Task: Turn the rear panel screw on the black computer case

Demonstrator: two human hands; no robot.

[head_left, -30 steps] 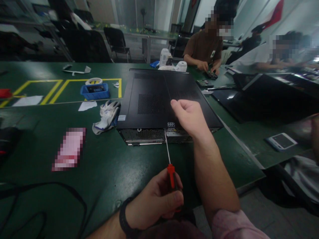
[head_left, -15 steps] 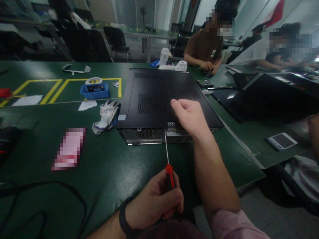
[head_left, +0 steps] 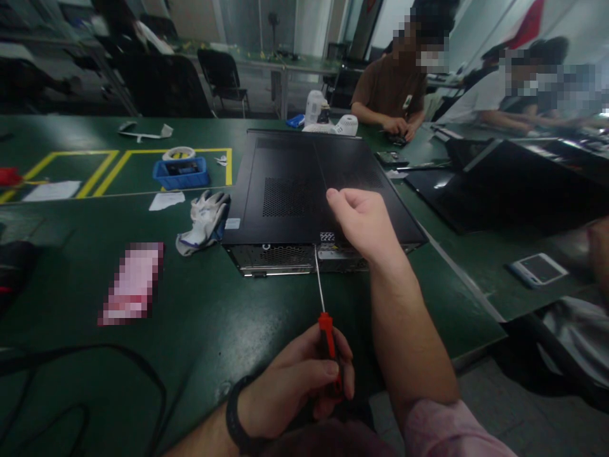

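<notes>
A black computer case (head_left: 295, 184) lies flat on the green table (head_left: 200, 317), its perforated rear panel facing me. My left hand (head_left: 299, 381), with a dark band on the wrist, is closed around the red handle of a long screwdriver (head_left: 323, 317). The tip of its thin shaft touches the top edge of the rear panel. My right hand (head_left: 364, 222) rests on the near right part of the case lid with its fingers curled into a loose fist.
White work gloves (head_left: 204, 219) lie left of the case. A blue tray (head_left: 181, 172) with a tape roll sits in yellow floor markings. A black cable (head_left: 85, 368) loops at near left. Other people work at the far right, beside another dark case (head_left: 504, 184) and a phone (head_left: 537, 270).
My left hand's fingers have shifted on the screwdriver handle, which looks slightly turned. The right hand and the case stay where they were.
</notes>
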